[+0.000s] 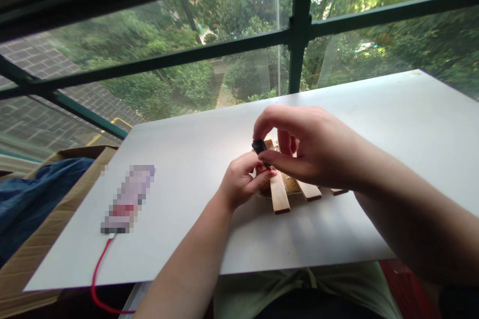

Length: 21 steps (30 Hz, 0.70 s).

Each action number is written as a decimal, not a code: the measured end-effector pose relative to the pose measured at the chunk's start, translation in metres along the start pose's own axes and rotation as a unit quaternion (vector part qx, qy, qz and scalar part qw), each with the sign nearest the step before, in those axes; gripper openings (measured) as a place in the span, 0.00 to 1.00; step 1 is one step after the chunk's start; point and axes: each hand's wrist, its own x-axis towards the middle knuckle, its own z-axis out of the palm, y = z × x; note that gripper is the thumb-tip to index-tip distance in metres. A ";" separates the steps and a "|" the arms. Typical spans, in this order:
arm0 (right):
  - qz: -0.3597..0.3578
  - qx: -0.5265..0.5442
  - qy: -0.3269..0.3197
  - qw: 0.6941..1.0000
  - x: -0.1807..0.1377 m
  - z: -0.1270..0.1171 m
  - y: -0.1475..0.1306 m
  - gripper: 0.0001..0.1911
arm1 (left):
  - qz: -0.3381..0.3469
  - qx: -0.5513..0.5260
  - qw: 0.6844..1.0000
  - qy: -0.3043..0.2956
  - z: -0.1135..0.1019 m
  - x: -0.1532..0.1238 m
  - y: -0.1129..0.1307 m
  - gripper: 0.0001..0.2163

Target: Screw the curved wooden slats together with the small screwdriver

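My right hand is curled above the middle of the white board, thumb and forefinger pinching a small black part. Just below it, my left hand is closed with its fingertips at the same black part and against a small wooden slatted piece. The slats lie flat on the board, partly hidden under both hands. What the left fingers grip is hard to make out.
A blurred pinkish flat object lies at the board's left, with a red cable hanging off the near edge. A cardboard box with blue cloth stands left of the board. Large windows run behind it.
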 end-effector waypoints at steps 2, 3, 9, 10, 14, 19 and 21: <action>0.003 0.002 -0.016 1.000 0.000 -0.001 -0.001 0.07 | -0.003 -0.001 1.000 -0.004 0.000 0.000 0.001 0.10; 0.003 0.005 -0.027 1.000 0.000 -0.002 -0.002 0.07 | -0.005 -0.003 1.000 -0.008 0.000 0.000 0.001 0.09; 0.004 0.019 -0.074 0.997 0.001 -0.008 -0.007 0.10 | -0.007 -0.016 1.000 -0.015 -0.002 0.001 0.006 0.05; 0.005 0.019 -0.077 0.997 0.001 -0.008 -0.007 0.11 | 0.001 -0.019 1.000 -0.016 -0.003 0.001 0.007 0.04; 0.007 0.014 -0.075 0.997 0.001 -0.008 -0.006 0.12 | 0.033 -0.032 0.999 -0.027 -0.004 0.002 0.010 0.05; -0.010 0.013 -0.059 0.998 -0.001 -0.003 -0.001 0.13 | 0.025 -0.018 0.999 -0.025 -0.002 0.003 0.009 0.11; -0.015 0.016 -0.061 0.998 -0.002 -0.001 0.000 0.14 | 0.022 -0.017 0.999 -0.022 -0.002 0.003 0.008 0.08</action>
